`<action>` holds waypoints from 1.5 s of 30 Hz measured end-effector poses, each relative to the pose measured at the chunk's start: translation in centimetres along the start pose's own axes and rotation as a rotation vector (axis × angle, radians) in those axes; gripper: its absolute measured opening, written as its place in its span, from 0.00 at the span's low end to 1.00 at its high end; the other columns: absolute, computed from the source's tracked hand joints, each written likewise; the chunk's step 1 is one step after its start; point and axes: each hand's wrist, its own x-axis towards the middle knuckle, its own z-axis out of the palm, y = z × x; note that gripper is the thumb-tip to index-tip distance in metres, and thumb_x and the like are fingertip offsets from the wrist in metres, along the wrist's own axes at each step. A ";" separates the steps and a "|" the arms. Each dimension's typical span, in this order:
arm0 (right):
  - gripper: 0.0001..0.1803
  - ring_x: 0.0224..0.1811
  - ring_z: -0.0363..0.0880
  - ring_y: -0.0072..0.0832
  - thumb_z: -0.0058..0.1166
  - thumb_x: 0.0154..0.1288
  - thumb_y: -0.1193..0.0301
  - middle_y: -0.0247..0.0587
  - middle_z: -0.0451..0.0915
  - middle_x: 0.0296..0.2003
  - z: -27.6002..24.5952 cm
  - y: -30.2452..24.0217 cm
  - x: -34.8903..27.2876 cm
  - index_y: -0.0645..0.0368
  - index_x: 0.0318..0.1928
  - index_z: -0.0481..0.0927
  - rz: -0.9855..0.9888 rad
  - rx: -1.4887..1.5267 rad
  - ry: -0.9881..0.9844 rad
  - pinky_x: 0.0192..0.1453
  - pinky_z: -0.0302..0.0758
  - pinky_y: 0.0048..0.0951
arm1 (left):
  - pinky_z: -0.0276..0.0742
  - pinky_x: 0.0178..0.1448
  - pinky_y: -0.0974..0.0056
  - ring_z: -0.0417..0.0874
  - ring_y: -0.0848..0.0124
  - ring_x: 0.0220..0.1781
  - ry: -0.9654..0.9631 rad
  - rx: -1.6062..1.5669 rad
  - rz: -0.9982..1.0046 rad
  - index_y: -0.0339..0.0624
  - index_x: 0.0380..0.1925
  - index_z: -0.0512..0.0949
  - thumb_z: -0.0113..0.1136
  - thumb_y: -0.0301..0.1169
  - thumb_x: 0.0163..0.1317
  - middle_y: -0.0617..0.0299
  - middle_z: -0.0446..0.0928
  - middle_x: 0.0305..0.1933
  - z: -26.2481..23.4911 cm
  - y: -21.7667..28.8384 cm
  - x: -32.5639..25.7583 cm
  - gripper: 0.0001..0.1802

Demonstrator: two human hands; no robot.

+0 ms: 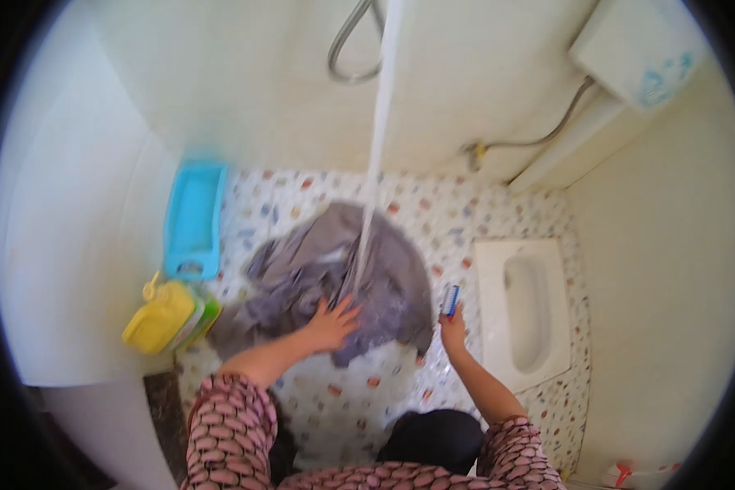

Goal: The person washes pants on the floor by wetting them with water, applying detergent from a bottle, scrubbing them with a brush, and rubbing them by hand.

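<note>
In the middle of the frame a wet grey cloth (396, 265) lies bunched and spread on the speckled floor (335, 425). The left hand (331, 325) rests on its lower middle part, fingers spread and palm down, gripping nothing that shows. A pale stream (376, 147) comes down from the top edge and meets the cloth just above those fingers; it looks like running water, though the blur leaves some doubt. Right of centre, the right hand (452, 325) has its fingers closed around a small blue-and-white brush (451, 300), held off to the right of the cloth. Farther right a white squat toilet (488, 327) is set into the floor. At the left of the frame stand a blue basin (194, 212) and, just below it, a yellow jug (157, 324) with a handle, near the cloth's left end. A grey hose (335, 57) loops down at the top centre
</note>
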 end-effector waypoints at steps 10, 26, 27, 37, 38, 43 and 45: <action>0.15 0.66 0.56 0.51 0.47 0.48 0.88 0.56 0.56 0.65 -18.0 -38.6 13.6 0.67 0.39 0.71 -1.276 -0.424 0.721 0.67 0.56 0.46 | 0.64 0.54 0.39 0.49 0.61 0.73 -0.136 -0.006 -0.027 0.57 0.58 0.68 0.53 0.32 0.56 0.65 0.56 0.70 3.9 -0.1 -3.9 0.26; 0.34 0.37 0.77 0.36 0.53 0.60 0.70 0.47 0.77 0.38 -2.5 -27.0 9.5 0.51 0.66 0.56 -0.424 -0.514 -0.298 0.42 0.72 0.37 | 0.43 0.64 0.30 0.50 0.57 0.72 0.021 0.027 -0.218 0.40 0.44 0.77 0.54 0.32 0.52 0.52 0.67 0.62 1.2 2.8 -6.5 0.18; 0.34 0.40 0.76 0.38 0.54 0.60 0.68 0.47 0.76 0.42 0.4 -22.3 6.8 0.52 0.66 0.57 -0.594 -0.398 -0.337 0.44 0.72 0.38 | 0.40 0.65 0.30 0.48 0.56 0.73 0.131 0.038 -0.148 0.40 0.49 0.74 0.55 0.35 0.52 0.51 0.63 0.64 3.1 4.2 -6.4 0.23; 0.23 0.30 0.74 0.44 0.43 0.65 0.70 0.47 0.70 0.31 12.4 -10.8 5.0 0.32 0.58 0.69 -0.970 -0.549 -0.559 0.32 0.72 0.40 | 0.32 0.68 0.32 0.33 0.55 0.76 -0.070 -0.392 -0.363 0.43 0.68 0.53 0.63 0.56 0.46 0.55 0.40 0.74 5.2 8.9 -2.0 0.53; 0.23 0.30 0.74 0.44 0.43 0.65 0.70 0.47 0.70 0.31 12.5 -11.2 4.4 0.32 0.58 0.69 -0.957 -0.552 -0.574 0.32 0.72 0.40 | 0.31 0.69 0.33 0.32 0.55 0.76 -0.057 -0.347 -0.342 0.43 0.68 0.52 0.61 0.57 0.48 0.55 0.39 0.75 5.2 8.8 -2.0 0.52; 0.18 0.35 0.77 0.46 0.41 0.67 0.51 0.48 0.73 0.33 14.1 -12.7 -3.2 0.42 0.51 0.74 -0.976 -0.434 -0.909 0.34 0.72 0.41 | 0.34 0.68 0.32 0.31 0.56 0.76 -0.022 -0.402 -0.359 0.43 0.68 0.52 0.64 0.55 0.44 0.56 0.39 0.75 6.7 8.5 -3.4 0.54; 0.19 0.34 0.77 0.46 0.40 0.67 0.49 0.49 0.73 0.33 13.8 -11.5 -1.1 0.43 0.51 0.73 -1.148 -0.386 -1.045 0.34 0.72 0.42 | 0.35 0.68 0.31 0.29 0.56 0.76 -0.013 -0.377 -0.331 0.43 0.68 0.51 0.64 0.54 0.46 0.56 0.37 0.75 6.6 8.4 -2.7 0.53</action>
